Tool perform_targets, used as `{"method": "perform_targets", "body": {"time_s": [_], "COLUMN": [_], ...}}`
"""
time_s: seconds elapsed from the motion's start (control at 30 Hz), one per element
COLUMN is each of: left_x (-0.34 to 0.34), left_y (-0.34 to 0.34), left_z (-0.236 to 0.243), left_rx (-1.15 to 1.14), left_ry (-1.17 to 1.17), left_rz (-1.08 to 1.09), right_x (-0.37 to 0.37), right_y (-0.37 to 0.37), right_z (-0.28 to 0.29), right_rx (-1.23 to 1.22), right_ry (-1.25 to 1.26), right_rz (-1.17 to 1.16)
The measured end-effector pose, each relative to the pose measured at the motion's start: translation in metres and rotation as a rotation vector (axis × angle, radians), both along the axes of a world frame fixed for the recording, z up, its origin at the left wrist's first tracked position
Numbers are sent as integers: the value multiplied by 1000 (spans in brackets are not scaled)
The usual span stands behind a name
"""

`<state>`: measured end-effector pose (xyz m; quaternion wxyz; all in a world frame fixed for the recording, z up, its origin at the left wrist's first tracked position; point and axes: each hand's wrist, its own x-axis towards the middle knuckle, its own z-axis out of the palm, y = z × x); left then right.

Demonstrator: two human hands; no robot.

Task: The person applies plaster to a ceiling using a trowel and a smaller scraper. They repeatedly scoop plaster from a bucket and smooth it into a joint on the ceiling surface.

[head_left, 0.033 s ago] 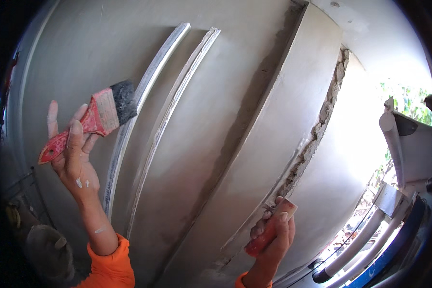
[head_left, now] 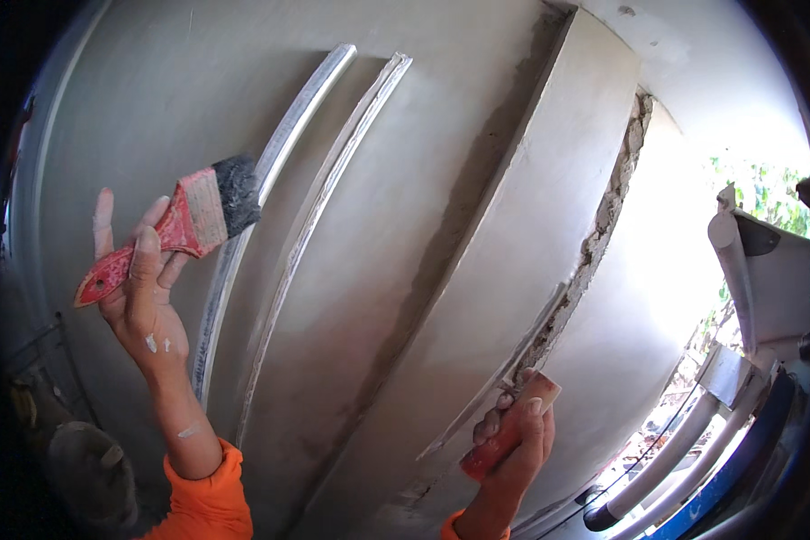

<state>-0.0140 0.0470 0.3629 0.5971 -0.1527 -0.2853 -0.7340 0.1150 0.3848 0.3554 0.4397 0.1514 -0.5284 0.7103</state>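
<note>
My left hand [head_left: 148, 319] is closed on a red, worn-handled paintbrush [head_left: 193, 214] with dark bristles, held up at the left over the grey plastered surface [head_left: 396, 270]. At lower right my right hand [head_left: 528, 450] grips a red-handled tool [head_left: 538, 393] with a pale end; its far part is hidden, close to a rough chipped groove [head_left: 616, 180] that runs diagonally along a raised flat band [head_left: 531, 207]. Two pale straight battens [head_left: 306, 108] [head_left: 369, 103] run along the surface between the brush and the band. Pale smears mark my left hand and forearm.
At the right are a bright opening with foliage [head_left: 774, 180], a grey bracket-like piece [head_left: 774, 279], pale pipes [head_left: 666, 459] and a blue edge [head_left: 693, 508]. A dim, unclear object [head_left: 90, 468] sits at lower left. A white surface [head_left: 711, 54] meets the grey one at upper right.
The paintbrush has dropped very slightly and moved a little right. My right hand and its tool have shifted marginally to the right.
</note>
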Motion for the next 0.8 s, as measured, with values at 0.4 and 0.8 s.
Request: {"method": "perform_targets", "body": {"time_s": [0.4,0.8], "left_x": [-8,-13], "left_y": [-4,-22], "left_z": [-4,-4], "left_rx": [-156,-226], "left_ry": [-42,-31], "left_rz": [-41,128], "right_x": [0,-25], "right_y": [-10,-2], "right_z": [6,0], "right_rx": [36,-17], "right_ry": [-114,-55], "right_rz": [-261,-187]}}
